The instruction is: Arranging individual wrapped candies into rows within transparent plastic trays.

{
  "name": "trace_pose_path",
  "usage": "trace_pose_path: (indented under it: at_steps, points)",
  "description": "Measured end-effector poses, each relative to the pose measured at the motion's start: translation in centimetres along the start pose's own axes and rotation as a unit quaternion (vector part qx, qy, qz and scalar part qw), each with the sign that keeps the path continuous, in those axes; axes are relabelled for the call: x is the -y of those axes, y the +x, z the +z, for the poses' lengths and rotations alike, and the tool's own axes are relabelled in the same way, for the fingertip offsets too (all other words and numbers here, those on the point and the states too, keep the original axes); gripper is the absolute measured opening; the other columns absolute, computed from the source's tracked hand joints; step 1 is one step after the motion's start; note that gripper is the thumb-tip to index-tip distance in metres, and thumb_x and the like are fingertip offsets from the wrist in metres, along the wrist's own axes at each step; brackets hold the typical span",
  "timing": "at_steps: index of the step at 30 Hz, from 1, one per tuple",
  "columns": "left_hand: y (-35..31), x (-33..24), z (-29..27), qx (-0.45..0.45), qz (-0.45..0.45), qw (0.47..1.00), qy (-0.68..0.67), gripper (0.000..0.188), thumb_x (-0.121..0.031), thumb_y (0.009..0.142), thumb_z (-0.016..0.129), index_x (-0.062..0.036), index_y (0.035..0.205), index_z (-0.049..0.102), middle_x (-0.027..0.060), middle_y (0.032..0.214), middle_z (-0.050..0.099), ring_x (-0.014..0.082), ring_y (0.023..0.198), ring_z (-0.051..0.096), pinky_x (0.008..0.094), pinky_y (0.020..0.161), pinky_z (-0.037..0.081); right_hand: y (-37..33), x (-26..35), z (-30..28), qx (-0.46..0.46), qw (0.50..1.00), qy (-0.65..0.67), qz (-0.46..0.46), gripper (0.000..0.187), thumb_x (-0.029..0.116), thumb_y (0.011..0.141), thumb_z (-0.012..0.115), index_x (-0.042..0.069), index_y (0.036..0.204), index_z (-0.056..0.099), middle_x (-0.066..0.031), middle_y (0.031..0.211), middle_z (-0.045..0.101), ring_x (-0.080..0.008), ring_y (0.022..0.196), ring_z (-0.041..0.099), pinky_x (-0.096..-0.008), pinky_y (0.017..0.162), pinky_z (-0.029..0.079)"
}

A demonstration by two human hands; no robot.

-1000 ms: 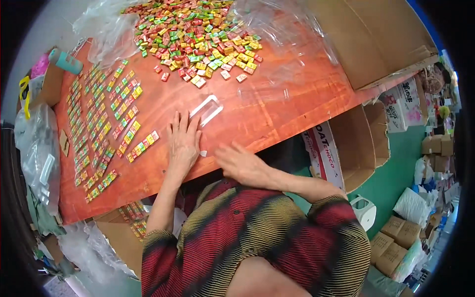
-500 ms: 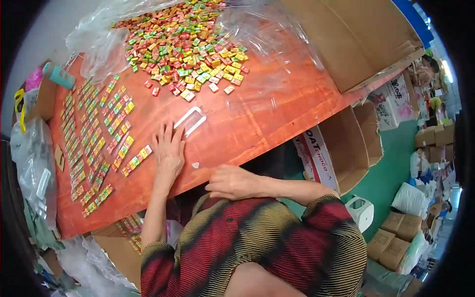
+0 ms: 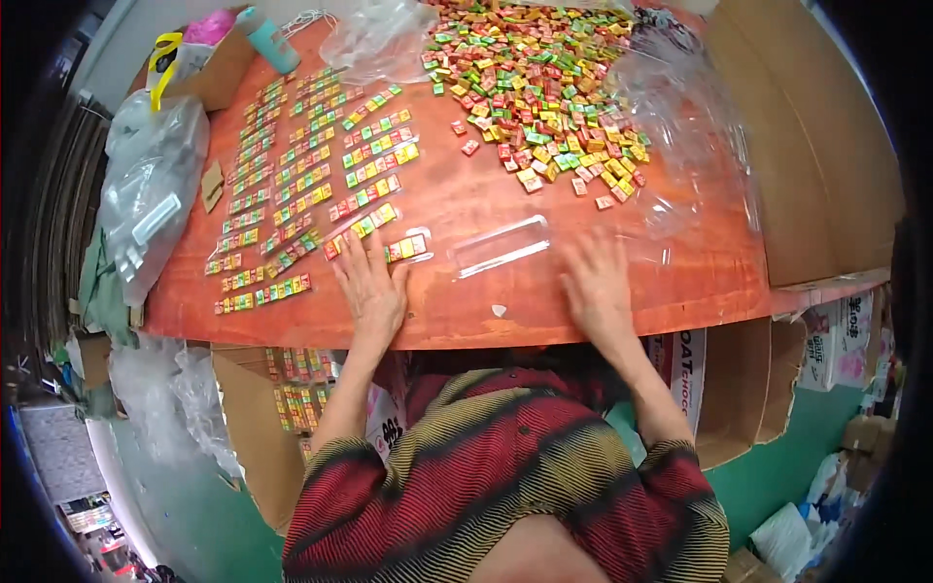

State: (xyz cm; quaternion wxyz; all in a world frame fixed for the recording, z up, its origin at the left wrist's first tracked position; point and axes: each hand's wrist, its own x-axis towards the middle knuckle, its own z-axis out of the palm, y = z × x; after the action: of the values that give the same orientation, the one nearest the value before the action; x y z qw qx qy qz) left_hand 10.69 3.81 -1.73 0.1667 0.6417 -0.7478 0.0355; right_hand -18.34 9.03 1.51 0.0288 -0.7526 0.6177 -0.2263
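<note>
My left hand [image 3: 373, 293] lies palm down on the orange-red table with its fingers apart. Its fingertips reach a short filled row of small wrapped sweets [image 3: 362, 227], and another row [image 3: 408, 247] sits right beside the index finger. Whether the fingers press on either row I cannot tell. My right hand [image 3: 598, 284], a little blurred, is spread over the table near its front edge and holds nothing. Between the hands is a long clear plastic tray [image 3: 502, 258] with no sweets in it. A loose heap of red, yellow and green wrapped sweets [image 3: 544, 97] covers the far middle.
Several filled rows of sweets [image 3: 303, 199] line the left of the table. Clear plastic film [image 3: 680, 107] lies right of the heap, by a large cardboard box [image 3: 807, 146]. A turquoise bottle [image 3: 267, 41] stands far left. Below the front edge, an open carton [image 3: 251, 418] holds more rows.
The view has swung left. My right hand has come up from beside my body at the table's edge to over the tabletop and opened. My left hand is now nearer the filled rows.
</note>
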Motion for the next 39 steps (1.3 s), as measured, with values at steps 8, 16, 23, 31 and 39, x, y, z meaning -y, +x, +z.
trace_pose_path:
  at_steps: [8,16,23,31,39]
  points:
    - [2.9,1.1,-0.4,0.1,0.039,0.993,0.04,0.058,-0.037,0.086,0.048,-0.0088,0.134,0.032,0.0218,0.137,0.026,0.0394,0.127,0.023,0.0539,0.102,0.017,3.5,3.5,6.3,0.048,0.994,-0.004,-0.096,0.044,0.024,0.076,0.061,0.008,0.115,0.05,-0.0142,0.129,0.039,-0.0359,0.124,0.031,-0.0575,0.1,0.019]
    - [1.3,-1.0,-0.6,0.054,0.065,0.996,-0.011,0.059,-0.033,0.082,0.052,-0.0058,0.131,0.035,0.0226,0.139,0.023,0.0378,0.13,0.018,0.0538,0.103,0.014,2.6,1.8,3.1,-0.002,1.0,-0.015,-0.024,0.036,0.016,0.077,0.057,0.006,0.112,0.05,-0.0167,0.12,0.045,-0.0346,0.116,0.038,-0.0516,0.094,0.028]
    - [-0.3,-8.5,-0.8,0.115,0.171,0.977,-0.06,0.054,-0.029,0.08,0.055,-0.0049,0.127,0.04,0.0206,0.137,0.027,0.0363,0.128,0.022,0.0537,0.102,0.018,0.4,-5.2,0.6,-0.103,0.985,-0.105,0.089,0.034,0.012,0.076,0.057,0.005,0.11,0.051,-0.0142,0.113,0.049,-0.032,0.106,0.044,-0.0448,0.088,0.033]
    - [0.4,-7.4,0.3,0.087,0.253,0.956,-0.117,0.035,-0.015,0.079,0.057,-0.0064,0.113,0.054,0.0178,0.13,0.039,0.0355,0.122,0.034,0.0502,0.099,0.026,-1.3,-2.3,1.0,-0.02,1.0,0.01,-0.015,0.021,0.014,0.073,0.061,0.007,0.092,0.059,-0.0147,0.107,0.051,-0.0325,0.105,0.044,-0.0436,0.087,0.036]
    - [0.3,-7.9,0.1,0.053,0.245,0.955,-0.159,0.026,-0.009,0.079,0.056,-0.0056,0.105,0.058,0.018,0.123,0.045,0.0355,0.118,0.039,0.0487,0.098,0.028,-2.2,-4.3,3.5,-0.017,0.995,0.054,-0.081,0.016,0.016,0.069,0.056,0.004,0.08,0.055,-0.0161,0.104,0.051,-0.035,0.103,0.047,-0.0471,0.088,0.037]
